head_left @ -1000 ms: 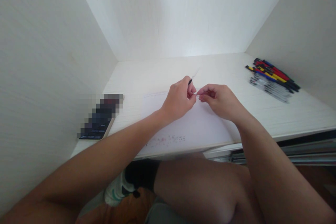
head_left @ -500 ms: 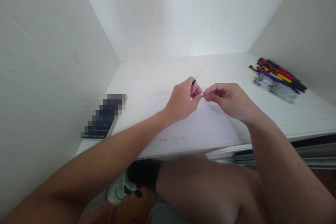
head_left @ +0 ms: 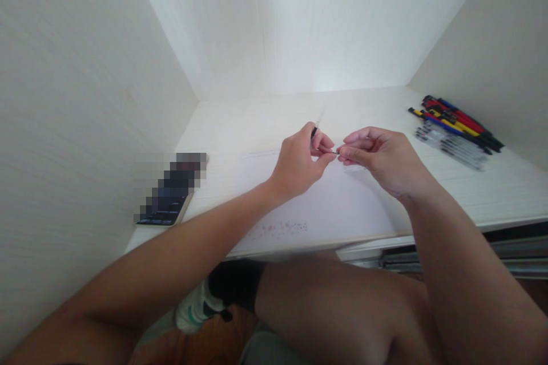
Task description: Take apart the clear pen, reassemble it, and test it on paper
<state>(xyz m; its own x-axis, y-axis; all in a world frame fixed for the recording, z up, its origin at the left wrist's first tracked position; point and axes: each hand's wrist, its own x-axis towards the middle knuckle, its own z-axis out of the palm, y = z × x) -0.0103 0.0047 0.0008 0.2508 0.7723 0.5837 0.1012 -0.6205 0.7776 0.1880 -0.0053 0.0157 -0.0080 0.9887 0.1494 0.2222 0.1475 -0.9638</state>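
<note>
My left hand [head_left: 297, 164] is closed round a thin pen refill [head_left: 317, 122] whose clear end sticks up past the fingers. My right hand [head_left: 379, 158] pinches a small dark part at the refill's near tip, right against the left thumb. Both hands hover above a white sheet of paper [head_left: 325, 199] that lies on the white desk [head_left: 257, 120].
A heap of pens [head_left: 454, 125], some coloured and some clear, lies at the desk's right end by the wall. A phone [head_left: 169, 197] rests at the left near the front edge. White walls close in on three sides. My knees are under the desk edge.
My right hand has lifted slightly and its fingers have straightened, pulling a little to the right at the refill's tip. The view has shifted slightly to the left.
</note>
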